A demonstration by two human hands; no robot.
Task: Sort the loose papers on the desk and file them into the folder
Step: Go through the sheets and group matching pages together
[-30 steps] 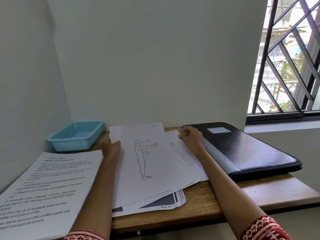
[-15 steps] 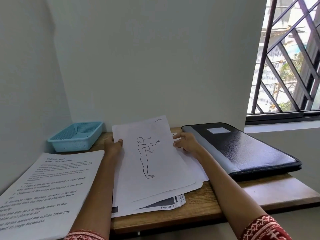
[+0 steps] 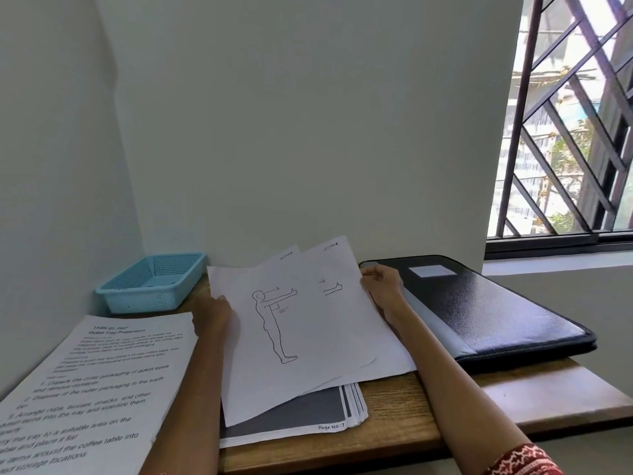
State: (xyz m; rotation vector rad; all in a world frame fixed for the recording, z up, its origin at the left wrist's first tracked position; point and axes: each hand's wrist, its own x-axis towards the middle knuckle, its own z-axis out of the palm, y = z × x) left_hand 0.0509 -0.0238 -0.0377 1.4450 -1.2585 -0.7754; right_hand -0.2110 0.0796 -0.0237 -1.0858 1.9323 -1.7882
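Loose white paper sheets [image 3: 301, 337], thin and printed with a line drawing of a standing figure, are fanned at the middle of the table, their far edges lifted and their near edges resting on a flat stack of printed pages [image 3: 308, 416] with grey blocks and a handwritten page number. Paper this thin looks light, limp and slick, so I judge it will sag and slide apart unless it is held at opposite edges and squared up; a pinch at the side margins seems the safest hold. The left hand [image 3: 212, 311], at 9 o'clock of the sheets, pinches the edge of the front sheet with thumb on top, and its fingers are hidden behind the paper. The right hand [image 3: 383, 286], at 3 o'clock, grips the edge of the rear sheet with fingers curled round it. At 3 o'clock beyond that hand lies the closed black folder [image 3: 479, 310], flat, with a grained leather-like cover, a pale spine strip and a white label. At 8 o'clock a white text document [image 3: 92, 389] overhangs the edge. At 10 o'clock stands a light blue perforated plastic basket [image 3: 154, 286]. The wooden table [image 3: 411, 413] shows a brown grain.
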